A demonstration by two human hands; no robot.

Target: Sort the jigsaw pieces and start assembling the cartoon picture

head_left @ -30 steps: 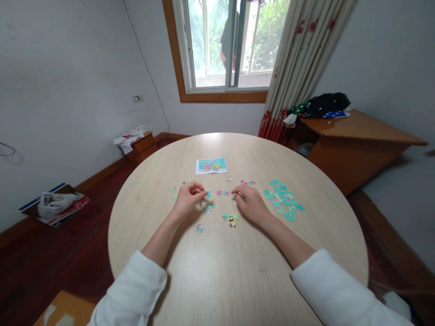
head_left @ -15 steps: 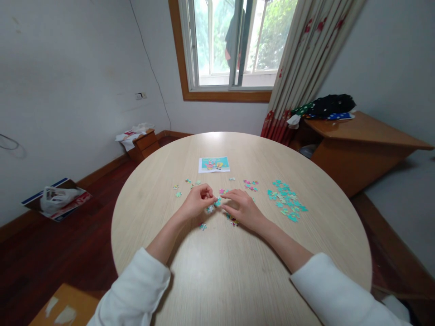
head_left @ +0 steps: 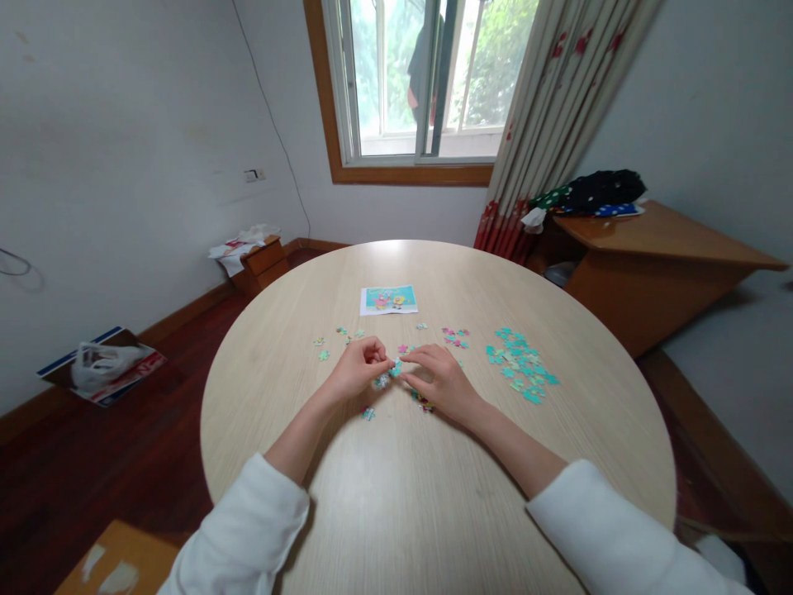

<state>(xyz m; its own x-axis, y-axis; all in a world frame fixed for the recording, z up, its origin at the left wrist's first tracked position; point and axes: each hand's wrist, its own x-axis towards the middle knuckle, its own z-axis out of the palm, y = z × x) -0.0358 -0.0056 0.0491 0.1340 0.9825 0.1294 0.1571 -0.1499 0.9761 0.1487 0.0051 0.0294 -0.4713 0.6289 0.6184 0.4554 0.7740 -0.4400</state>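
Observation:
Small jigsaw puzzle pieces [head_left: 395,369] in light blue sit between my fingertips above the middle of the round table [head_left: 396,512]. My left hand [head_left: 358,368] is closed in a pinch, thumb and index finger at the left edge of these pieces. From the right, my right hand [head_left: 441,378] curves its thumb and index finger around the same small cluster. Its other fingers partly hide what lies beneath. Below my left fingertips lies a pale puzzle piece [head_left: 382,382]. Dark and yellow pieces [head_left: 424,404] show under my right hand, and one loose piece [head_left: 368,414] lies nearer to me.
A printed picture sheet [head_left: 389,300] with cartoon figures lies beyond my hands. To the right spreads a heap of turquoise puzzle pieces [head_left: 521,364]. Pink pieces [head_left: 456,336] and green pieces [head_left: 324,355] lie scattered around. A wooden desk [head_left: 669,235] stands at the right wall.
Both hands stay almost in the same place, with only tiny finger movement at the pieces. The whole view has shifted slightly.

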